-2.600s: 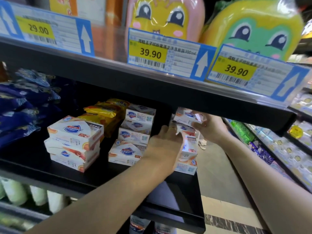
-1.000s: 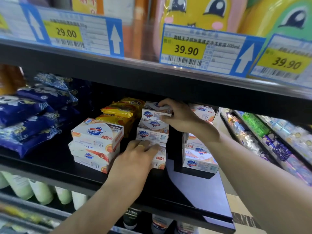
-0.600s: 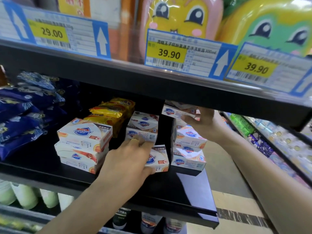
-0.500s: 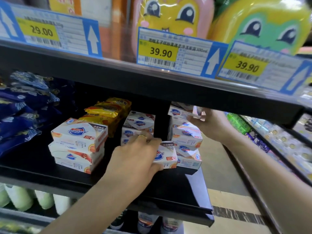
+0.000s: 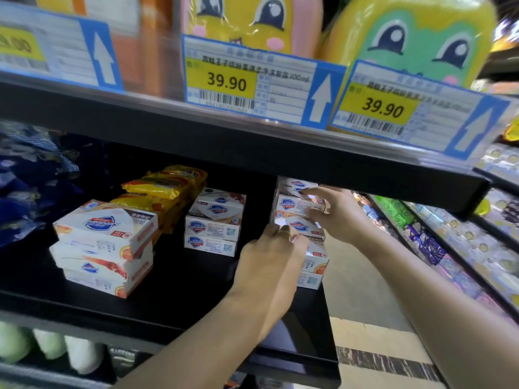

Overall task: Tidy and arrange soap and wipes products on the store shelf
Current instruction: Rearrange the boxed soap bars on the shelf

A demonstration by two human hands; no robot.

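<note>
On the black shelf [image 5: 179,290], three soap-box stacks are seen. The right stack [image 5: 302,220] is being squared: left hand [image 5: 269,262] fingers curled against it, right hand [image 5: 331,211] fingers pinching a box. Yellow wipes [image 5: 163,189] look unsorted.

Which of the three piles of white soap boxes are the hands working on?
The rightmost pile, at the shelf's end: both the left hand and right hand touch it. The other two piles stand untouched.
</note>
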